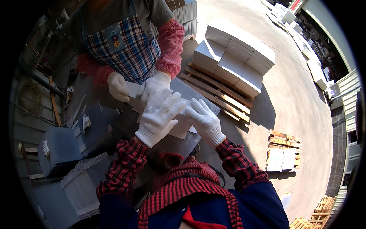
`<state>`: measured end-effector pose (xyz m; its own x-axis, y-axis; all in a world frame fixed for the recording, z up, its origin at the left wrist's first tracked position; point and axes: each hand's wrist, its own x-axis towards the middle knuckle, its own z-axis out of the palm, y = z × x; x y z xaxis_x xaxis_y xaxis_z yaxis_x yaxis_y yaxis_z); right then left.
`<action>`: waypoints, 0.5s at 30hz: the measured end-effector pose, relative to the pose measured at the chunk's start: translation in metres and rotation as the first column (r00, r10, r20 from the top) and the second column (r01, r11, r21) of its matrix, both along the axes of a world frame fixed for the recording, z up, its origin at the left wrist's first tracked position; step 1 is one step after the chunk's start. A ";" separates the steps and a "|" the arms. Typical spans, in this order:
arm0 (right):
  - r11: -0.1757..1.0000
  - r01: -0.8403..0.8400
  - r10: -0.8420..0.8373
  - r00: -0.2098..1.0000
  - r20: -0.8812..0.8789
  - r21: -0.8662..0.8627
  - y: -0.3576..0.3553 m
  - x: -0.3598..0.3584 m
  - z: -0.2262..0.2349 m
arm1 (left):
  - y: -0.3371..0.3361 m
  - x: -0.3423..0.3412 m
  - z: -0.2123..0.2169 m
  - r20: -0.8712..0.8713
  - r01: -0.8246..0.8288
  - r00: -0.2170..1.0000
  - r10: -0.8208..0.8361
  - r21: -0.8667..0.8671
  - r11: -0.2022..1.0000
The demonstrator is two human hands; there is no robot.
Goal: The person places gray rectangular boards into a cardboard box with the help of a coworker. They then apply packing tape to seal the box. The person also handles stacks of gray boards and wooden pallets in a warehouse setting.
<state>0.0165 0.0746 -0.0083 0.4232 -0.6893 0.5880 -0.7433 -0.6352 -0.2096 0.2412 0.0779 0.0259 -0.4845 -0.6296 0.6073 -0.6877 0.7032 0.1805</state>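
Observation:
In a white knit glove, my left hand point(157, 121) has its fingers stretched out and slightly apart over a pale flat sheet, perhaps cardboard point(179, 128). My right hand point(206, 122), gloved the same way, rests its outstretched fingers at the right side of that sheet. Neither hand grips anything I can see. Across from me, a co-worker's gloved hand point(119, 87) is at the far left edge of the sheet, and their other gloved hand point(158, 84) is just beyond my left fingertips. A reddish round ring point(171, 160) sits close to my apron, its kind unclear.
Stacked white boxes point(236, 63) stand on a wooden pallet point(217, 91) at the far right. Another pallet point(284, 139) holds white sheets. Piles of grey sheets point(61, 149) stand at my left, with white gloves point(86, 122) on them.

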 end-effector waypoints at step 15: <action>0.603 -0.027 -0.160 0.975 0.154 0.798 0.110 0.034 -0.151 | -0.046 -0.029 -0.070 0.411 -0.212 0.881 0.234 -0.100 0.972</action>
